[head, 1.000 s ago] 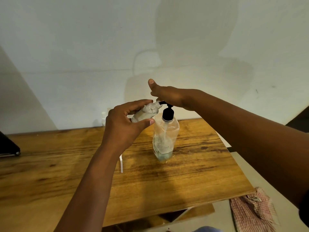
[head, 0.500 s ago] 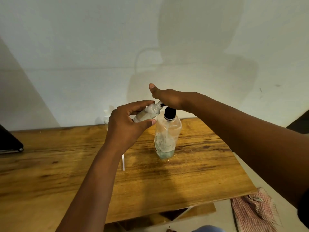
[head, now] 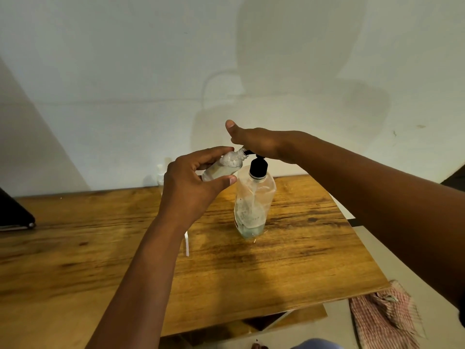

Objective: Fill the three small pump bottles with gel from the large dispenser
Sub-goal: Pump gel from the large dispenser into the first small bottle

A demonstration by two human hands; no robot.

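The large clear dispenser [head: 253, 205] with a black pump stands on the wooden table [head: 302, 260], nearly empty with a little gel at its bottom. My left hand [head: 191, 187] holds a small clear bottle [head: 224, 166] tilted, its open neck against the pump's spout; gel with bubbles shows inside it. My right hand [head: 256, 142] lies palm-down on the pump head, thumb sticking up. Another small pump bottle [head: 160, 173] stands at the table's back edge, mostly hidden behind my left hand.
A thin white pump tube [head: 186, 244] lies on the table under my left wrist. A dark object [head: 15, 214] sits at the far left. A checked red cloth [head: 385, 321] lies on the floor beyond the table's right corner. A white wall stands close behind.
My right hand pressed the pump head down half a second ago and has risen with it again. The left hand keeps the small bottle at the spout.
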